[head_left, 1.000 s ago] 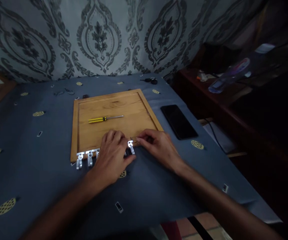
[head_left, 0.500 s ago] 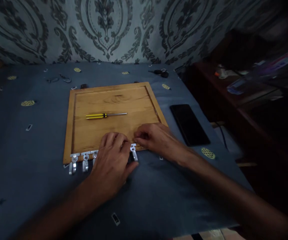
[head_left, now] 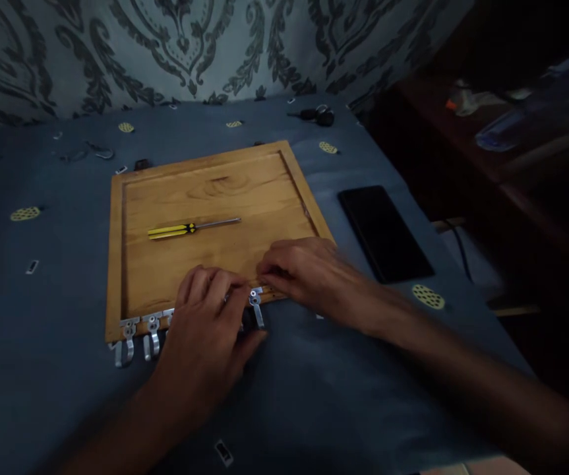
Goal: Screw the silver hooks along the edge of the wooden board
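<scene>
Looking down at a wooden board [head_left: 215,218] lying flat with its raised rim up. That puts its near edge within reach of both hands and gives the loose tool a stop.

Left hand [head_left: 205,330] is palm-down across that near edge, fingers loosely spread and bent, gripping nothing. It reads as a hold-down, weight on the board so it can't slide on the cloth. It also hides the middle of the hook row.

Right hand [head_left: 314,274] comes in from the right with fingers drawn narrow at the top plate of one hook [head_left: 256,307]. Can't tell if anything small sits between the tips.

This hook hangs its curved end off the board edge onto the cloth. Two more hooks [head_left: 140,336] sit the same way at the board's left corner, side by side.

Yellow-handled screwdriver [head_left: 192,228] lies mid-board, well apart from both hands, shaft pointing right.

Surface is a tabletop under a blue cloth [head_left: 41,297] with small yellow motifs. Patterned wall fabric [head_left: 165,46] hangs right behind it. Dark side shelf [head_left: 511,171] on the right carries a bottle [head_left: 506,125], blurred. Black phone [head_left: 386,231] lies face-up just beside the board's right edge. Keys [head_left: 318,115] are at the far corner. Lighting is dim and small detail is poor.
</scene>
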`<state>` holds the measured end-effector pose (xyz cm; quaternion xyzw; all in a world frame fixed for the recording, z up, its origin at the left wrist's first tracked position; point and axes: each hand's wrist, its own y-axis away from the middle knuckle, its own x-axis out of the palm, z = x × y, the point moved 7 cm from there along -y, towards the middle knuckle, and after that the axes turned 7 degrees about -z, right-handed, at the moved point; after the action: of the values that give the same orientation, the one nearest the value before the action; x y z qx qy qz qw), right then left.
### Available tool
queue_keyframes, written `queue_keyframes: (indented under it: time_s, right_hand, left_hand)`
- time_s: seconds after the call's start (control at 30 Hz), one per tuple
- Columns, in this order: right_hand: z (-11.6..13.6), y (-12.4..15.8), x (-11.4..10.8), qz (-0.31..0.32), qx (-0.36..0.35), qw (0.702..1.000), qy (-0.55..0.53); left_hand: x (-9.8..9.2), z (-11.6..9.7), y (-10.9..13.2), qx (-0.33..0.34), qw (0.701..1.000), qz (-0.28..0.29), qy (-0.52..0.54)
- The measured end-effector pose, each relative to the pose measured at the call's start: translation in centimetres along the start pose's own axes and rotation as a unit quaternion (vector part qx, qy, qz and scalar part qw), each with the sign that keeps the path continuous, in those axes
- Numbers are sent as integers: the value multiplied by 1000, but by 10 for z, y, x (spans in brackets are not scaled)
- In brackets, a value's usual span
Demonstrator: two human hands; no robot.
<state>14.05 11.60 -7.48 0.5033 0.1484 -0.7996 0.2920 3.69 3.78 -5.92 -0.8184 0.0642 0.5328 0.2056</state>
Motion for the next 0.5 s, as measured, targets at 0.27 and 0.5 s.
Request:
queue_keyframes:
  time_s: [0.27, 0.5]
  right_hand:
    - [0, 5, -3, 0, -22, 1000, 15]
    - [-2, 7, -4, -2, -40, 999, -7]
  left_hand:
    - [-1, 1, 2, 10, 1000, -6, -4]
    - [-2, -1, 2, 11, 1000, -12, -13]
